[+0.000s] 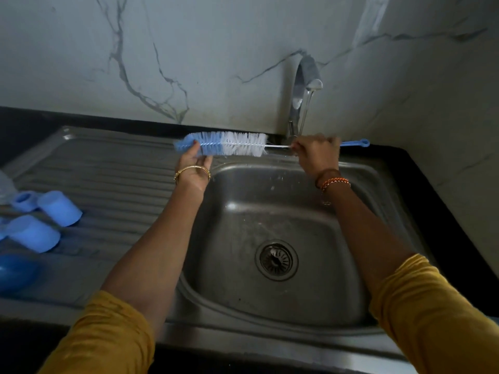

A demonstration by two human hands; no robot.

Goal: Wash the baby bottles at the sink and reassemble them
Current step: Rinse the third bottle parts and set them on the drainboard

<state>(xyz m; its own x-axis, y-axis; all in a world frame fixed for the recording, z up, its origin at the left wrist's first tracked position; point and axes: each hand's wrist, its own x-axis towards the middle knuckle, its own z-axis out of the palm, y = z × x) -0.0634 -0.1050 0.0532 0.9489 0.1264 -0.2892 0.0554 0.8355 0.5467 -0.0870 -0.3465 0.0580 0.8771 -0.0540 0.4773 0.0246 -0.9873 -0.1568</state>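
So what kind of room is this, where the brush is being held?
Most likely a home kitchen. A stainless steel sink with a ridged draining board is set in a dark counter, a tap runs water, and the wall is marble-patterned.

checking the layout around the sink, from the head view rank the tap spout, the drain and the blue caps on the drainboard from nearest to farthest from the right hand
1. Tap spout: just above and behind the right hand.
2. Drain: below it, in the sink floor.
3. Blue caps: far left, on the drainboard.
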